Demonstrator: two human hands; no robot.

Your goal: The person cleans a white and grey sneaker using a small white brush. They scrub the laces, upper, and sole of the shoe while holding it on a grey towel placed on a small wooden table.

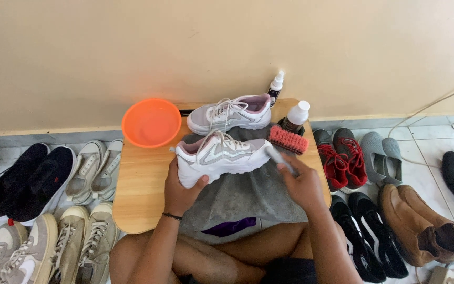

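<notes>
- While the left hand [181, 190] grips the heel of a white sneaker [222, 156], the shoe lies on its side on a grey cloth [243, 197] over the low wooden table [137, 184].
- Closed around a small white brush [279, 159], the right hand [303, 184] presses it against the sneaker's toe.
- Its mate, a second sneaker [232, 113], stands just behind.
- An orange bowl [151, 122] sits at the table's left; a pink brush [288, 140] and two bottles [295, 115] sit at the right.
- Other shoes [342, 158] line the floor on both sides.
</notes>
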